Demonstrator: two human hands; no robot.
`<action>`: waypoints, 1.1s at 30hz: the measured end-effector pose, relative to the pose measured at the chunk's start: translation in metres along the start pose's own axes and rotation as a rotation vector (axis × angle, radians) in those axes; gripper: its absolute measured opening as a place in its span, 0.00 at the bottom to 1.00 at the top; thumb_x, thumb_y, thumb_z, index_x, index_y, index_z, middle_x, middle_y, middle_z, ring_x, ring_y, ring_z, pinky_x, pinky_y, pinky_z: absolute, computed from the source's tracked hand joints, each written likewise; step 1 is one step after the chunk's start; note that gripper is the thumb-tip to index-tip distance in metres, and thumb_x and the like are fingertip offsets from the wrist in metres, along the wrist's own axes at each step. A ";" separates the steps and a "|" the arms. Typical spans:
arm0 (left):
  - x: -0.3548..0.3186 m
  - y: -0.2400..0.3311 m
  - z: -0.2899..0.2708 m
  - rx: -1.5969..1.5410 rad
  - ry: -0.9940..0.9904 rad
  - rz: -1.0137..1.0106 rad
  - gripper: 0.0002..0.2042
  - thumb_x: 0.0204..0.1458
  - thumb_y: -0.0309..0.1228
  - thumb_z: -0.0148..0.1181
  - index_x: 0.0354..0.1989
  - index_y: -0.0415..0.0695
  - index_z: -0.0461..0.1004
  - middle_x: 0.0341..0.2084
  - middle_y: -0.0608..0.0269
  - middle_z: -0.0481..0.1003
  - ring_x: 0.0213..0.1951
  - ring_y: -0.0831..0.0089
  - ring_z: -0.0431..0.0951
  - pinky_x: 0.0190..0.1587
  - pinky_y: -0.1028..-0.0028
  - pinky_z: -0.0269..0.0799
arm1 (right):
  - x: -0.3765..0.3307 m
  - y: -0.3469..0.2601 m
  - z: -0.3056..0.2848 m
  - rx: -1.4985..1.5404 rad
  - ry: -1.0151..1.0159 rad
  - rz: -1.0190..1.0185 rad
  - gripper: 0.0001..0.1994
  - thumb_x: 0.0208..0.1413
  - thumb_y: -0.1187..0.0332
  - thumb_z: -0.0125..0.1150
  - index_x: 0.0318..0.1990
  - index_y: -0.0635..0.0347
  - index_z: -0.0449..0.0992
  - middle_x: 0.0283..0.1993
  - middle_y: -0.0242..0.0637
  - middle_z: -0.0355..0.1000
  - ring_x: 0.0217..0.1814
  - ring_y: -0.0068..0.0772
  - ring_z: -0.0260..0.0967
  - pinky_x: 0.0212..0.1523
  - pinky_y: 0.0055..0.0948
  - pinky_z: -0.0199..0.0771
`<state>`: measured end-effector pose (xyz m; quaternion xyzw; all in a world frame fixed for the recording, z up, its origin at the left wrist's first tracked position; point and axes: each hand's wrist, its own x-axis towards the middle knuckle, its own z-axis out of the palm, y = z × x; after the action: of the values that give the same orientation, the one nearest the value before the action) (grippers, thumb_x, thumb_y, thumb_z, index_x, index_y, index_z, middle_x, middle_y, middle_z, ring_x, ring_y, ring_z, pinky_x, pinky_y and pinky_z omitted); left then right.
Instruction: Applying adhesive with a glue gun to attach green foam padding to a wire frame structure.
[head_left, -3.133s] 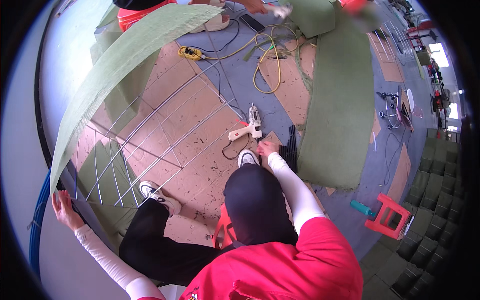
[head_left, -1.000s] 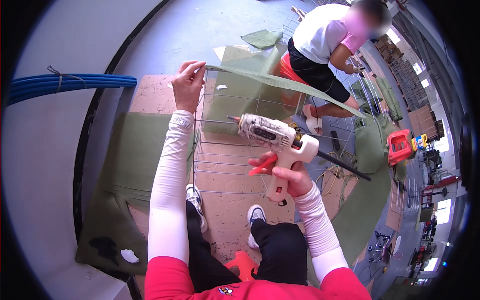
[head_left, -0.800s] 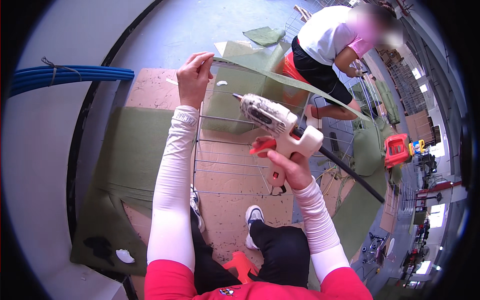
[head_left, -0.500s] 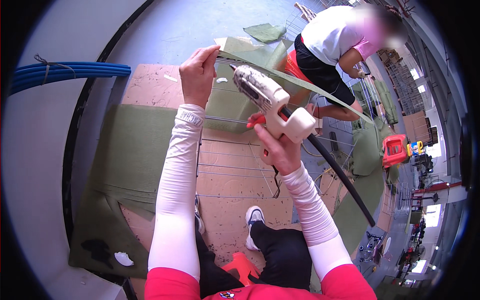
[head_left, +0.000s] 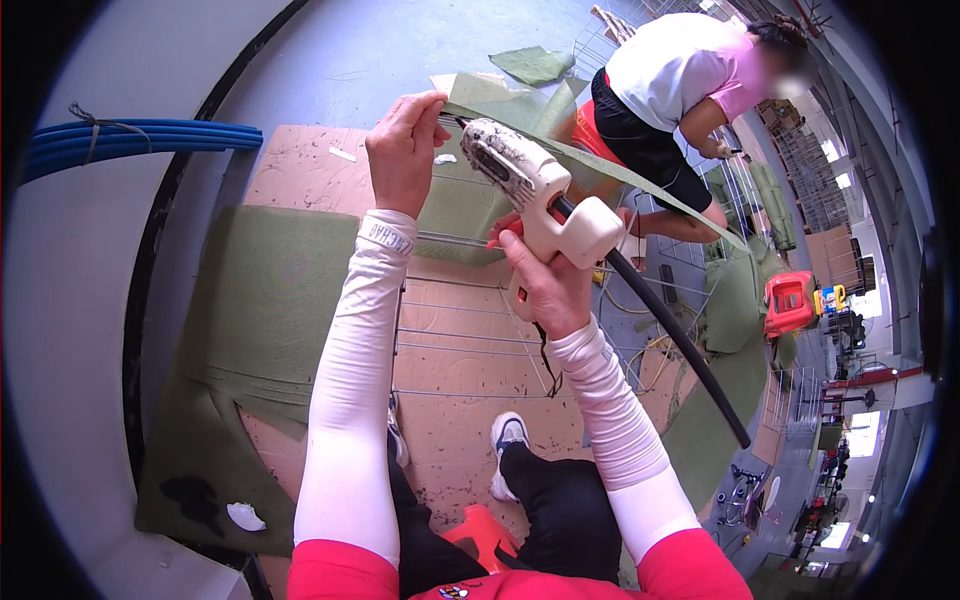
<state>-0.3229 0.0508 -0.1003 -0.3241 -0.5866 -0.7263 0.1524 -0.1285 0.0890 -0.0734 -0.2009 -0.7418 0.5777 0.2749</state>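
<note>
My right hand [head_left: 552, 282] is wrapped round the handle of a white hot glue gun [head_left: 530, 180], its front smeared with dark residue. A long black glue stick [head_left: 675, 335] runs out of its back and slants down to the right. The nozzle points at the edge of a green fabric sheet [head_left: 600, 165], close to my left fingers. Fingertips pressed together, my left hand [head_left: 405, 150] pinches that edge at a wire rack frame. Thin metal rods [head_left: 480, 352] of the rack cross below my hands. Whether the nozzle touches the fabric I cannot tell.
Cardboard [head_left: 470, 430] lies under the rack, with green fabric [head_left: 270, 300] spread at left. Blue tubes [head_left: 150, 138] are bundled by the wall. A co-worker [head_left: 670, 80] bends over wire racks at the far right. A red plastic stool [head_left: 790, 302] stands at right.
My left hand has shifted slightly right along the fabric edge. The glue gun has moved a little up and left, its nozzle nearer the left fingers. The co-worker has barely moved.
</note>
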 end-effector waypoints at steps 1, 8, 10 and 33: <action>0.000 0.000 0.000 0.013 -0.011 -0.009 0.05 0.53 0.27 0.55 0.34 0.41 0.76 0.26 0.61 0.76 0.21 0.77 0.77 0.24 0.79 0.72 | 0.001 0.000 0.000 0.000 0.000 0.000 0.12 0.53 0.74 0.57 0.45 0.67 0.67 0.39 0.38 0.70 0.40 0.29 0.71 0.43 0.28 0.72; -0.001 -0.003 0.001 0.049 0.027 0.067 0.05 0.53 0.27 0.55 0.34 0.41 0.76 0.25 0.61 0.76 0.23 0.76 0.78 0.25 0.79 0.72 | 0.003 -0.001 0.005 -0.021 0.019 -0.008 0.12 0.53 0.71 0.59 0.43 0.66 0.69 0.37 0.36 0.72 0.37 0.28 0.73 0.38 0.25 0.72; -0.002 -0.004 0.001 0.054 0.036 0.070 0.05 0.53 0.27 0.55 0.34 0.41 0.76 0.23 0.61 0.77 0.23 0.76 0.78 0.26 0.79 0.72 | 0.005 0.000 0.007 0.000 0.031 -0.017 0.12 0.53 0.70 0.59 0.43 0.65 0.69 0.37 0.35 0.72 0.37 0.28 0.73 0.37 0.25 0.71; -0.005 0.003 -0.002 0.023 0.033 0.004 0.06 0.53 0.25 0.54 0.35 0.40 0.77 0.27 0.64 0.79 0.24 0.80 0.78 0.28 0.81 0.73 | 0.008 -0.009 0.010 0.039 0.073 0.029 0.10 0.53 0.68 0.59 0.39 0.64 0.72 0.33 0.36 0.75 0.33 0.25 0.74 0.31 0.22 0.69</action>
<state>-0.3180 0.0476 -0.1012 -0.3117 -0.5917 -0.7243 0.1674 -0.1403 0.0843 -0.0653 -0.2271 -0.7169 0.5882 0.2974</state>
